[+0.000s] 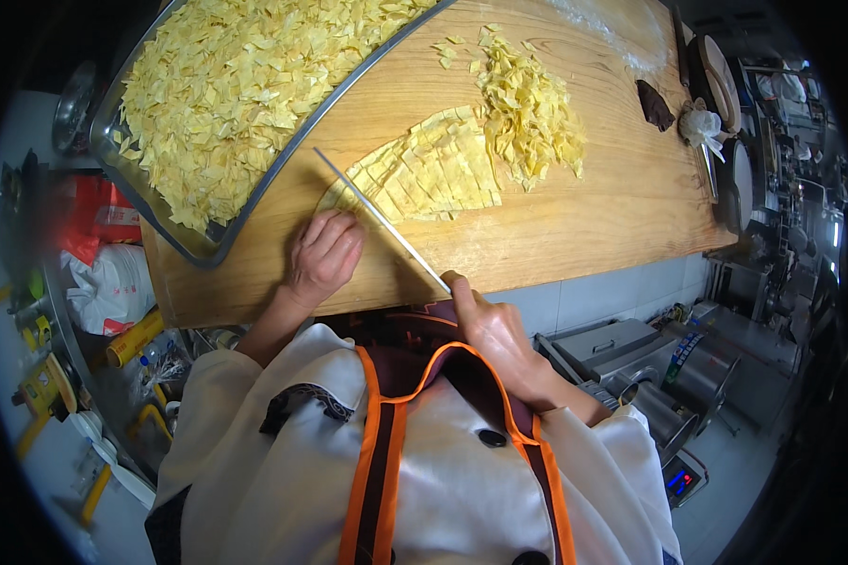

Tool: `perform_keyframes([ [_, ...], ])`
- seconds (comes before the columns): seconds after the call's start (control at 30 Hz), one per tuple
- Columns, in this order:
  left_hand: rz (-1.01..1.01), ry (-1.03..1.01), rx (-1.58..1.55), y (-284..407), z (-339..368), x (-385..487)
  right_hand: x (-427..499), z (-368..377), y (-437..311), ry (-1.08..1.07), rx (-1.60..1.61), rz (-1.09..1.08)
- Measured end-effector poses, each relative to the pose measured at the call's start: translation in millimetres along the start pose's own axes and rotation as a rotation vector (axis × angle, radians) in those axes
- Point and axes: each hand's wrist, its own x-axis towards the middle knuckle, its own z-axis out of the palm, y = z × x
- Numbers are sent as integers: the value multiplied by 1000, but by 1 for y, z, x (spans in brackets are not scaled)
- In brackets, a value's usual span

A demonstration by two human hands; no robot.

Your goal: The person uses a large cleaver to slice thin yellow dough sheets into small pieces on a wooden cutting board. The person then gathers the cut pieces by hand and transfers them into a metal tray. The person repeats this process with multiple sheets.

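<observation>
A flat, fan-shaped stack of yellow dough sheets (424,169), scored by several cuts, lies on the wooden board (629,226). My right hand (491,325) grips the handle end of a long knife (385,222), seen edge-on, whose blade reaches across the stack's left end. At that end my left hand (328,254) rests with curled fingers on or against the dough's lower left edge; its fingertips are hidden. Beyond the stack's right side is a heap of loose cut dough pieces (533,116), touching or nearly touching it.
A deep metal tray (215,258) full of cut dough pieces (233,106) stands at the upper left. White flour (608,32) dusts the board's far part. A dark cloth-like item (654,106) and a tied white bag (699,126) lie near the right end. Metal equipment (650,374) stands below right.
</observation>
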Motion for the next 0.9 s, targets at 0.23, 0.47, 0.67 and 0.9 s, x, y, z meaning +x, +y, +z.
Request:
perform_keyframes([
  [0.23,11,-126,-11,-9,4,-3,11,13,3,-36,-19,-10],
  [0.47,4,6,41,2,-7,-9,-2,1,0,-28,-4,-53],
  [0.67,-57,-142,15,-2,-6,-10,9,11,7,-43,-7,-71],
  [0.9,-21,57,78,4,-10,-16,-6,0,3,-23,17,-80],
])
